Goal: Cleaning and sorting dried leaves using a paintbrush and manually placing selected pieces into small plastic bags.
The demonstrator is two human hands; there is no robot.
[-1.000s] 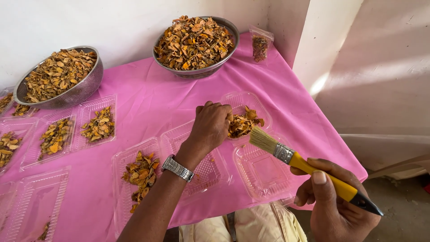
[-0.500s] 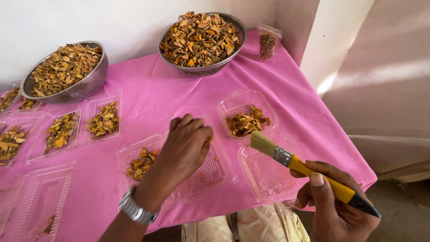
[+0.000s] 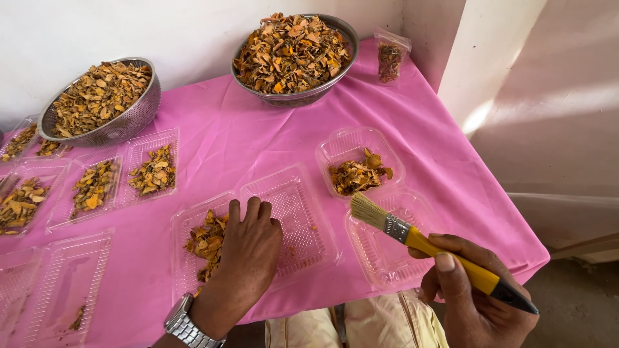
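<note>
Right grip point(image 3: 474, 296) clamped on my yellow brush point(image 3: 425, 245), left hand point(image 3: 248, 248) flat and open on clear tray point(image 3: 290, 219), filled trays point(image 3: 151, 169) and bowls point(image 3: 293, 55) around, wrist cut off below.

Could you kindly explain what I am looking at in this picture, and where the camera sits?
The camera sits on a person's head, looking down at their two bare hands. The left hand, wearing a wristwatch, rests on an open clear plastic box holding dried orange-brown chips. The right hand holds a yellow-handled brush over another clear box. On the pink tablecloth stand two metal bowls heaped with the same chips, and more clear boxes.
</note>
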